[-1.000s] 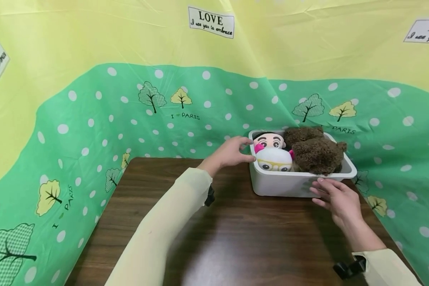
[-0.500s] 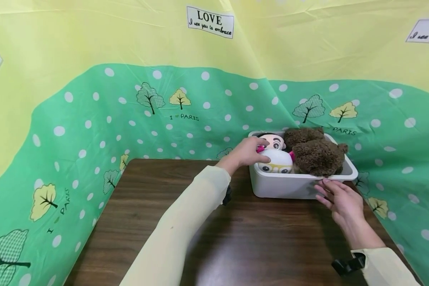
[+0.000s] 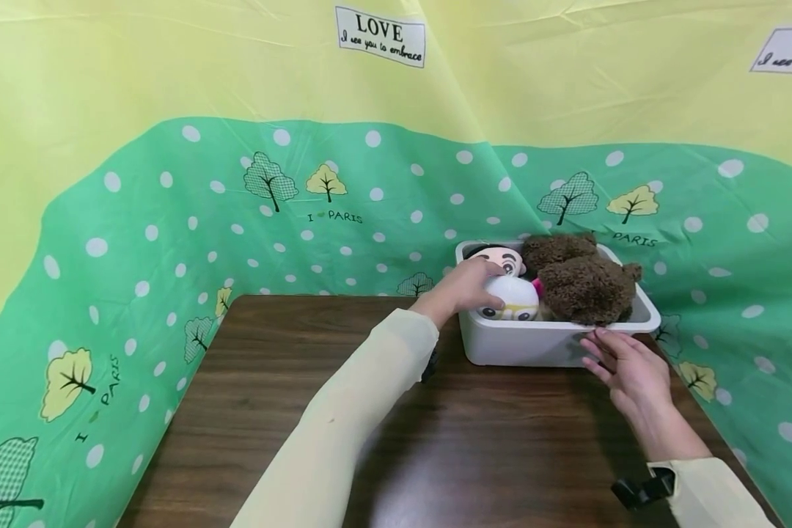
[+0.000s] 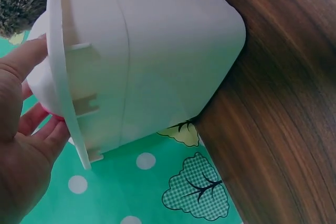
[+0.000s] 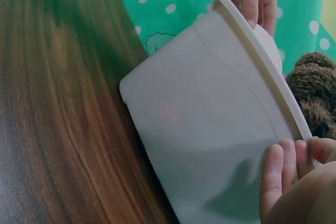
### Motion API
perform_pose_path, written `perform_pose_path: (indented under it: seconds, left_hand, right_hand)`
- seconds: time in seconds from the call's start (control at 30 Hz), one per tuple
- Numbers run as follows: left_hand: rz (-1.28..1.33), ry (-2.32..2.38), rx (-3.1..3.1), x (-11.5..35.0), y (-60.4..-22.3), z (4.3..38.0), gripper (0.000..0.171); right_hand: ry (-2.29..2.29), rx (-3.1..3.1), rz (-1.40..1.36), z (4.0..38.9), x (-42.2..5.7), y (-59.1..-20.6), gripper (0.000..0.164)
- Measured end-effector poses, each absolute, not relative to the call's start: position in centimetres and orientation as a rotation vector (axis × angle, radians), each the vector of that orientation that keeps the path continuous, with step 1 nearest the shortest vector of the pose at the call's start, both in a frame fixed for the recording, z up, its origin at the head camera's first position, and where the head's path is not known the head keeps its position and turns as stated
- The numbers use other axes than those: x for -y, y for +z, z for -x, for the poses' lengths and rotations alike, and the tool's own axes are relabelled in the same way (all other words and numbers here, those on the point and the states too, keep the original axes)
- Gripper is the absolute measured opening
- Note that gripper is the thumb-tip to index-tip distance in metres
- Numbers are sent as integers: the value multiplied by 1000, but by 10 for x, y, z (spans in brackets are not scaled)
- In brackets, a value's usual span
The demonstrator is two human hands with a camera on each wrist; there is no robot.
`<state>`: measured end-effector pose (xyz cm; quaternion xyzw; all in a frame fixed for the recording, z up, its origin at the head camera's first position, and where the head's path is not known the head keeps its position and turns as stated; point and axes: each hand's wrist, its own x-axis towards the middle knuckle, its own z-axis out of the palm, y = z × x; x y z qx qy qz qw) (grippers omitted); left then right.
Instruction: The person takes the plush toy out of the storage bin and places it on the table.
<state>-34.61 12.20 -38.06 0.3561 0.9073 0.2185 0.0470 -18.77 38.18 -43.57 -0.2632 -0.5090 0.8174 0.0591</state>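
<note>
A white plastic storage bin (image 3: pixel 528 345) stands at the right rear of the table with plush toys inside. My left hand (image 3: pixel 465 286) reaches over its left end and grips a round white plush toy (image 3: pixel 516 291) with yellow glasses and pink ears, thumb in front and fingers behind. Behind that toy is a doll (image 3: pixel 501 257) with a pale face and dark hair, partly hidden by my fingers. My right hand (image 3: pixel 636 374) holds the bin's front rim near the right corner, thumb at the rim (image 5: pixel 283 90) and fingers against the outer wall.
Brown fluffy plush (image 3: pixel 584 286) fills the right part of the bin, rising above the rim. The dark wooden table (image 3: pixel 290 367) extends to the left and front. A green and yellow printed cloth (image 3: pixel 343 249) hangs close behind and along both sides.
My left hand has moved right from beside the bin's left rim, in over it, and taken hold of the white plush toy. The right hand stays at the front rim.
</note>
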Motion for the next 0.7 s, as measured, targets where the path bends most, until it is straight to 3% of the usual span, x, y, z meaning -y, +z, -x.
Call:
perform_pose_path:
  seconds: [0.17, 0.4, 0.7]
  left_hand:
    - [-1097, 580, -2789, -126, -383, 345, 68]
    - [-1162, 562, -2849, -125, -382, 345, 54]
    - [-1191, 623, -2834, -125, -381, 345, 50]
  right_hand:
    - [2462, 1559, 798, 188, -381, -435, 22]
    - [2456, 1585, 789, 189, -381, -434, 20]
    - [2453, 1577, 803, 187, -381, -429, 14]
